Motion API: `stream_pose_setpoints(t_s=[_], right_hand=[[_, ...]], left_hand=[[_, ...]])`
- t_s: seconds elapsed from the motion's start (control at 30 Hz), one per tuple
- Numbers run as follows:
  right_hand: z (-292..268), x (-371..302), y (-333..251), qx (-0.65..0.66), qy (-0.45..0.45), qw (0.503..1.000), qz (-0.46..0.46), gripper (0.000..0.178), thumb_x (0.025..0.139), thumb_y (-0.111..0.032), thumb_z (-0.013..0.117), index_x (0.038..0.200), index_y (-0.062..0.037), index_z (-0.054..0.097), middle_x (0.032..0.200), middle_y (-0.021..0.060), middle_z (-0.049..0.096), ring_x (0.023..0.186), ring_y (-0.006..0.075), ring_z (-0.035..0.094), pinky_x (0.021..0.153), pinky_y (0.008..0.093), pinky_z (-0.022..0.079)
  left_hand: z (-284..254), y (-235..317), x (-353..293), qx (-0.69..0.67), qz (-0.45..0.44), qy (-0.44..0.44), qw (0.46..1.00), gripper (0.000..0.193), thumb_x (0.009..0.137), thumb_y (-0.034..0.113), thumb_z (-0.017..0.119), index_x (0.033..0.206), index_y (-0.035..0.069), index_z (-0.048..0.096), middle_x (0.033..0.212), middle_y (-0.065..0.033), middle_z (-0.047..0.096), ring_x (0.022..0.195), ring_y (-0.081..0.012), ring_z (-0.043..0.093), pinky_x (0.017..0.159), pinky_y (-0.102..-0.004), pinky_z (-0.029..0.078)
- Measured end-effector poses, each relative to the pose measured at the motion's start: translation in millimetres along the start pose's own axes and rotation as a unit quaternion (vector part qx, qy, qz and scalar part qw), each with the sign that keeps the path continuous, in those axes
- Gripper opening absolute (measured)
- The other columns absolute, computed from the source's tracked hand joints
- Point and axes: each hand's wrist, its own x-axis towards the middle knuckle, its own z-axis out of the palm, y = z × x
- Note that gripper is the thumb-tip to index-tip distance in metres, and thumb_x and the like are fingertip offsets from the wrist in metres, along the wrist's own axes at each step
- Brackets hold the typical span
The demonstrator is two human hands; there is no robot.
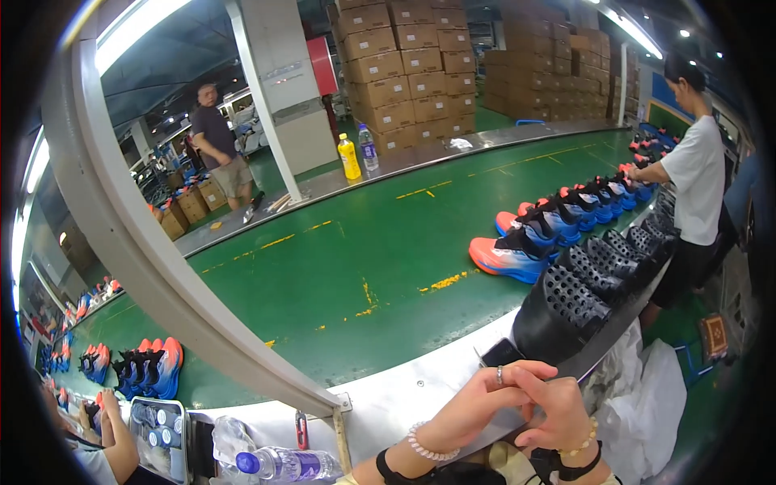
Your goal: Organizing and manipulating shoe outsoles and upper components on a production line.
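My left hand [473,406] and my right hand [562,414] meet above the near edge of the bench, their fingers crossing and touching. The left fingers, one with a ring, stretch toward the right; the right fingers are loosely bent, thumb apart. No object shows in either hand. Beyond them, a dark flat object [501,353] lies beside a black perforated shoe-shaped piece [558,311], first in a row of several. Along the green conveyor belt [356,299] stands a line of orange, white and blue sneakers [517,252].
A white post [186,299] rises at the left. Near it are a water bottle [295,464], a red cutter [301,430] and a tray of containers [179,440]. A co-worker [697,162] handles sneakers at the right; another person's arm [120,444] is at lower left. Plastic bags [647,404] hang right.
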Motion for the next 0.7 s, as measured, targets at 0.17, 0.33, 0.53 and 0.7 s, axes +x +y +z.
stream_pose_setpoints(t_s=[0.17,0.33,0.53,0.7], right_hand=[[2.4,-10.8,7.9,0.009,0.050,0.999,0.001,0.097,0.072,-0.075,0.065,0.129,0.0030,0.055,0.069,0.0070,0.064,0.055,0.0195,0.063,0.052,0.0292,0.049],[5.1,-14.9,16.7,0.031,0.042,0.998,-0.022,0.108,0.071,-0.078,0.062,0.139,0.0043,0.044,0.066,0.0075,0.063,0.054,0.0193,0.063,0.053,0.0281,0.048],[1.2,-10.4,-3.0,0.316,-0.006,0.940,0.129,0.130,0.069,-0.087,0.051,0.153,0.0009,0.005,0.082,0.0097,0.061,0.057,0.0177,0.062,0.058,0.0276,0.049],[0.2,0.7,-18.8,0.485,-0.032,0.854,0.185,0.140,0.062,-0.095,0.041,0.153,-0.0026,-0.012,0.131,0.0175,0.045,0.065,0.0178,0.061,0.060,0.0286,0.049]], left_hand=[[0.3,-13.7,8.9,-0.034,-0.025,-0.005,0.999,0.034,0.089,0.007,0.054,0.121,0.001,0.062,0.107,-0.0019,0.064,0.078,-0.0098,0.058,0.078,-0.0253,0.046],[2.4,-20.2,9.4,-0.042,0.014,-0.007,0.999,0.022,0.089,0.007,0.053,0.108,0.003,0.064,0.126,-0.0050,0.057,0.082,-0.0110,0.057,0.078,-0.0283,0.046],[11.3,-22.7,13.2,0.037,0.168,0.108,0.979,0.006,0.088,0.008,0.061,0.089,0.003,0.062,0.128,-0.0091,0.055,0.094,-0.0160,0.057,0.084,-0.0325,0.046],[15.5,-16.4,14.6,0.469,0.400,0.210,0.759,0.023,0.074,0.000,0.075,0.095,0.003,0.068,0.092,-0.0101,0.070,0.091,-0.0257,0.068,0.095,-0.0424,0.046]])
